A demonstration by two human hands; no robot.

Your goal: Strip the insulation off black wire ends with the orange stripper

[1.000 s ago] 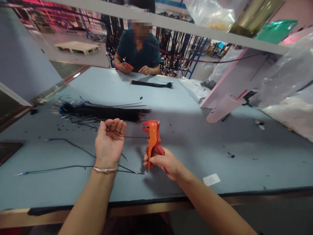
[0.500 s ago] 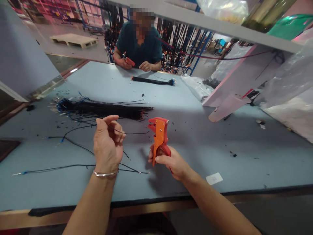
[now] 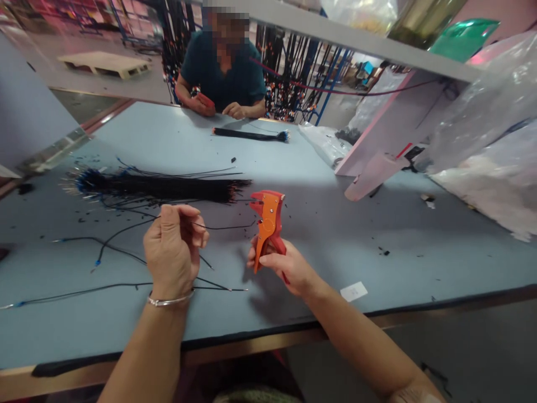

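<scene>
Blue-grey tabletop (image 3: 319, 238) | cable bundle (image 3: 180, 188) beyond | left fingers (image 3: 191, 210) clasping wire (image 3: 229, 228) | right fingers (image 3: 272, 261) gripping pliers (image 3: 268, 225)

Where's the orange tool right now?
The orange tool is in the right hand, near the middle of the head view, to the right of the left hand.

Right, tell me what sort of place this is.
Probably a cable workshop or factory floor: a thick bundle of black wires lies on the bench, the right hand grips a wire stripper, and many cables hang in the background.
</scene>
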